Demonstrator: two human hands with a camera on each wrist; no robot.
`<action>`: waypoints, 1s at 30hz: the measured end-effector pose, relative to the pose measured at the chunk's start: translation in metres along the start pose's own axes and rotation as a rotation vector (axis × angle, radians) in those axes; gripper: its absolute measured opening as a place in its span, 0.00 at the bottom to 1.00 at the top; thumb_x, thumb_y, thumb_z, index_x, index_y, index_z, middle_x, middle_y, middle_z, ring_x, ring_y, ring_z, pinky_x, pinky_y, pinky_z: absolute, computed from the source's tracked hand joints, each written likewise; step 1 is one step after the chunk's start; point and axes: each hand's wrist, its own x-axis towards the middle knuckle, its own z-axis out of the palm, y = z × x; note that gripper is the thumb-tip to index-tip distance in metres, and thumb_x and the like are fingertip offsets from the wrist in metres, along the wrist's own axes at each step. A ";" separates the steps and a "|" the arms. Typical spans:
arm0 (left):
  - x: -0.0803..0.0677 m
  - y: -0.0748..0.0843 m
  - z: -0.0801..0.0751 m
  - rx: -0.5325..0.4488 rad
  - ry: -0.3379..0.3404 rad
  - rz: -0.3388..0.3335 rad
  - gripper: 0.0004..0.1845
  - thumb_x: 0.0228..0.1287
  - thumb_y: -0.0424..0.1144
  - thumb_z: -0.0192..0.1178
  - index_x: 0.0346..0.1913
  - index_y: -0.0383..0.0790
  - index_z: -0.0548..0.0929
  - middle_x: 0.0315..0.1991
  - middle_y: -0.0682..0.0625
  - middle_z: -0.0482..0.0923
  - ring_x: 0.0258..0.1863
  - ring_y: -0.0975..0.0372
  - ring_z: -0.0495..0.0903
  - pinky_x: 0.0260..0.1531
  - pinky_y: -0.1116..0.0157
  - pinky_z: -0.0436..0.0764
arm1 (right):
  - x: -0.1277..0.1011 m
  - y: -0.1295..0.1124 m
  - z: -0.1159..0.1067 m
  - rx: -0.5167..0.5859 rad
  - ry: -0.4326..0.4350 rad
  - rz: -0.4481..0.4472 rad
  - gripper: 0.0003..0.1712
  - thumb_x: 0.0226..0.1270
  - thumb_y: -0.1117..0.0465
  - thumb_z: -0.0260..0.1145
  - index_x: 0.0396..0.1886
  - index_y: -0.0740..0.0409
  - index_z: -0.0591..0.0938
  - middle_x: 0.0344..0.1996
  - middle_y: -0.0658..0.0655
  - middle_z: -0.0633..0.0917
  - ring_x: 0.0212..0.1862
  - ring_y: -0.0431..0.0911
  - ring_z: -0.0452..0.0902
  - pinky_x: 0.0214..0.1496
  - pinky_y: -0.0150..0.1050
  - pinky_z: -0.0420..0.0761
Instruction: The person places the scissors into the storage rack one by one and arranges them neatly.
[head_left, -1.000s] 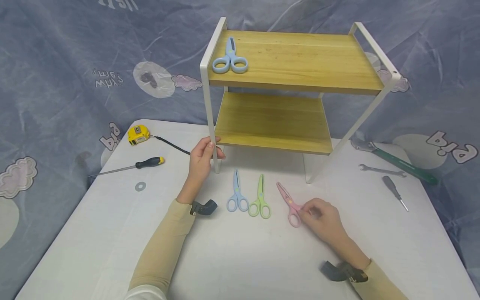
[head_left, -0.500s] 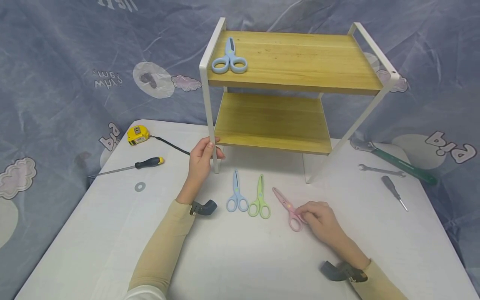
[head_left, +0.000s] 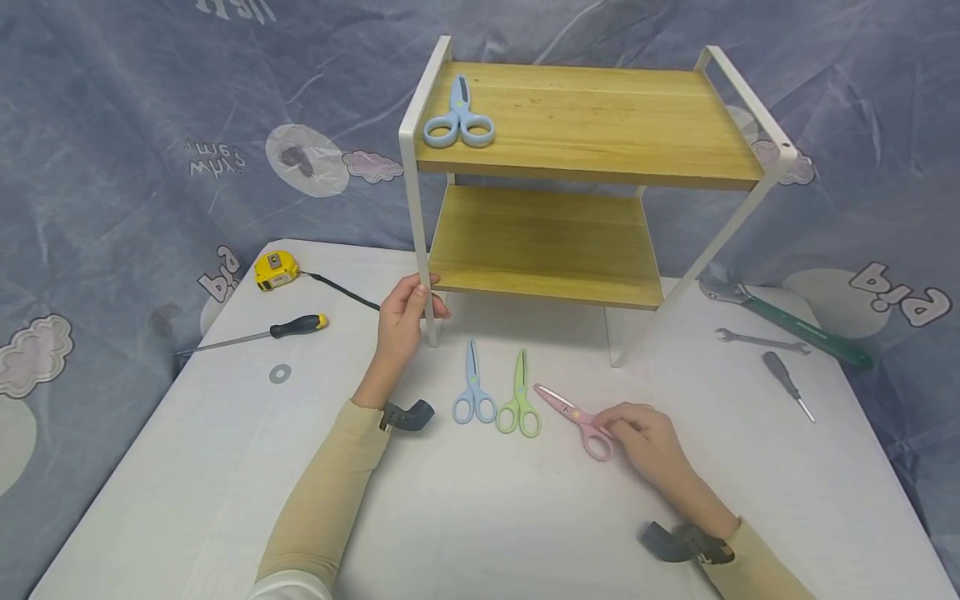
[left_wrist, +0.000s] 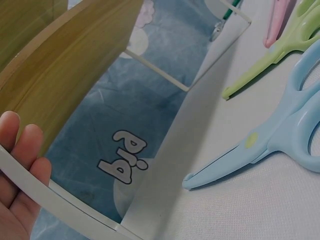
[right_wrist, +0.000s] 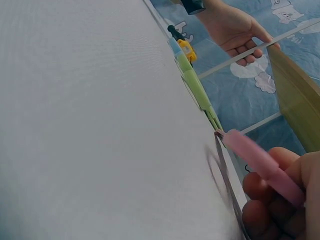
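Observation:
My left hand (head_left: 400,321) holds the white front-left leg of a two-tier wooden shelf (head_left: 600,117), fingers wrapped behind it just at the lower board. My right hand (head_left: 643,437) pinches one handle ring of the pink scissors (head_left: 567,409), whose blades point left toward the green scissors (head_left: 520,387). In the right wrist view the pink handle (right_wrist: 255,157) sits between thumb and fingers, with a shadow on the cloth beneath. Beside the green pair lie light blue scissors (head_left: 473,385), blades toward the shelf. Another blue pair (head_left: 460,108) rests on the top board's left end.
To the left lie a yellow tape measure (head_left: 276,269), a screwdriver (head_left: 298,325) and a metal washer (head_left: 280,373). On the right are a green-handled adjustable wrench (head_left: 806,331), an open-end wrench (head_left: 761,340) and a small grey screwdriver (head_left: 783,375). A patterned cloth hangs behind the white table.
The pink scissors have turned in my right hand, their tips swinging left and down toward the green pair. My right hand has shifted only slightly; my left hand stays on the shelf leg.

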 end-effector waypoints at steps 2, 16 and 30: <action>0.000 0.000 0.000 -0.001 0.002 -0.001 0.15 0.80 0.30 0.44 0.53 0.22 0.78 0.23 0.59 0.83 0.28 0.63 0.87 0.39 0.66 0.85 | 0.000 -0.001 -0.001 0.026 0.007 0.038 0.17 0.63 0.76 0.60 0.29 0.54 0.90 0.34 0.56 0.92 0.42 0.24 0.81 0.48 0.18 0.74; -0.001 -0.001 -0.001 -0.010 -0.001 0.009 0.15 0.80 0.31 0.45 0.54 0.22 0.78 0.23 0.61 0.83 0.28 0.66 0.86 0.39 0.64 0.86 | 0.004 -0.006 -0.012 0.340 0.079 0.263 0.10 0.72 0.70 0.61 0.42 0.60 0.89 0.38 0.37 0.89 0.43 0.28 0.80 0.45 0.22 0.77; 0.000 -0.002 0.000 0.012 -0.012 0.030 0.16 0.81 0.32 0.44 0.54 0.24 0.78 0.24 0.44 0.83 0.28 0.56 0.86 0.39 0.65 0.85 | 0.009 0.003 -0.017 0.972 -0.337 0.147 0.31 0.68 0.82 0.43 0.49 0.52 0.86 0.46 0.46 0.86 0.44 0.37 0.85 0.42 0.32 0.88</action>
